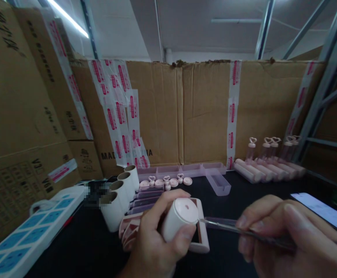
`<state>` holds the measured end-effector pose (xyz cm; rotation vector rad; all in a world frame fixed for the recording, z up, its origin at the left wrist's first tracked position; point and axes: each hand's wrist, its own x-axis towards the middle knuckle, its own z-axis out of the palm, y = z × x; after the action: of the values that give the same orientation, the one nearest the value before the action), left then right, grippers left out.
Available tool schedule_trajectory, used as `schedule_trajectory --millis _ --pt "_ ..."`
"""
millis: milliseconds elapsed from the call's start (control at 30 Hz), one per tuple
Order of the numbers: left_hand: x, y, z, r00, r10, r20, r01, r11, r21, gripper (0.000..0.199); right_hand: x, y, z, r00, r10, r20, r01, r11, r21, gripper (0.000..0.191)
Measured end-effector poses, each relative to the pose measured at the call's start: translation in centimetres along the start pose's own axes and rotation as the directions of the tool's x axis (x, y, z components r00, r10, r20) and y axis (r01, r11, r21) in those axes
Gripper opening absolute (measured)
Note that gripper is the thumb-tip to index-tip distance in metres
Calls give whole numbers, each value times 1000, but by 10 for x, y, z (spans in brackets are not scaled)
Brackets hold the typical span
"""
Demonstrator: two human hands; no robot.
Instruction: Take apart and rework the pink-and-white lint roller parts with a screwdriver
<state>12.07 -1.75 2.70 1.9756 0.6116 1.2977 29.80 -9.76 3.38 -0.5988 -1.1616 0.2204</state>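
My left hand [154,243] is closed around a pale pinkish-white cylinder [174,222], its round end with a small central hole tilted up toward me. From the right, my right hand [284,235] grips a slim, shiny metal tool [225,225] whose exact kind I cannot make out. The tool's tip meets or nearly meets the edge of the cylinder's round end. Behind the cylinder lies a pale pink rectangular frame [203,237], partly covered. Pink shell-like pieces [130,229] are by my left wrist, and purple translucent pieces [143,200] lie just beyond.
Several white open cylinders [118,187] stand in a row at left, near a blue-and-white power strip [23,235]. Heart-topped pieces and round caps [187,181] lie before purple trays [218,181]. Pink tubes [248,171] are at back right, a phone [325,212] at right. Cardboard [157,116] walls the back.
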Motion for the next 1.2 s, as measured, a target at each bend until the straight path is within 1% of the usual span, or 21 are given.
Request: schedule_trajectory --millis 67,100,133,167,200,233,267,300,333,367,467,500,567,633,733,800,900,933,1067,1133,1200 --pt "0 0 -2 999 32 27 -34 996 77 31 11 2 -6 985 -174 0 174 982 -78 41" --pt "0 1 -2 999 40 29 -43 992 119 33 16 1 -8 975 -219 -29 213 966 -143 41" --pt "0 2 -2 998 53 20 -55 985 164 34 21 -1 -10 973 -229 -35 215 950 -227 38" --pt "0 3 -2 998 65 11 -66 975 210 37 26 -4 -11 980 -196 27 195 927 -320 32" --pt "0 4 -2 997 82 4 -80 962 262 39 29 -8 -12 983 -128 129 171 894 -415 25" --pt "1 5 -3 994 105 7 -102 944 315 42 32 -12 -12 965 -39 258 166 855 -491 18" --pt "1 6 -3 991 131 20 -129 922 365 45 35 -15 -12 924 54 380 173 825 -538 14" --pt "2 6 -3 987 154 37 -156 900 408 46 36 -17 -12 868 136 478 182 808 -561 14" --pt "3 7 -4 984 171 58 -179 880 441 47 37 -18 -11 817 190 544 183 809 -559 16" --pt "5 7 -4 980 183 79 -199 865 461 46 37 -18 -11 786 230 574 162 820 -549 17" --pt "6 6 -5 972 179 150 -229 852 470 45 37 -13 -9 736 296 609 100 842 -530 8" --pt "6 5 -6 969 177 171 -238 852 466 45 37 -11 -8 721 311 619 88 845 -528 9" --pt "5 3 -7 963 184 198 -257 849 462 46 38 -8 -6 693 339 636 77 843 -533 20" --pt "3 1 -8 956 191 221 -276 839 468 48 38 -7 -6 658 363 660 70 843 -534 23" --pt "2 -1 -9 948 181 262 -291 828 479 47 38 -5 -6 639 373 672 79 837 -541 17" --pt "3 0 -10 941 177 287 -304 817 491 45 37 -2 -6 659 371 654 76 832 -549 8" --pt "3 0 -11 929 190 318 -337 790 512 45 36 2 -4 691 379 616 38 832 -554 32" --pt "3 -1 -11 927 185 326 -340 782 522 45 36 3 -3 696 382 608 23 834 -551 35" --pt "3 -4 -9 929 110 354 -293 802 521 36 38 4 -1 681 383 624 -15 859 -511 37" --pt "4 -4 -8 939 75 336 -244 833 496 32 40 4 -2 676 401 618 -38 856 -515 40" --pt "5 -3 -7 954 44 296 -186 861 473 33 40 6 -5 671 452 588 -95 839 -536 41"
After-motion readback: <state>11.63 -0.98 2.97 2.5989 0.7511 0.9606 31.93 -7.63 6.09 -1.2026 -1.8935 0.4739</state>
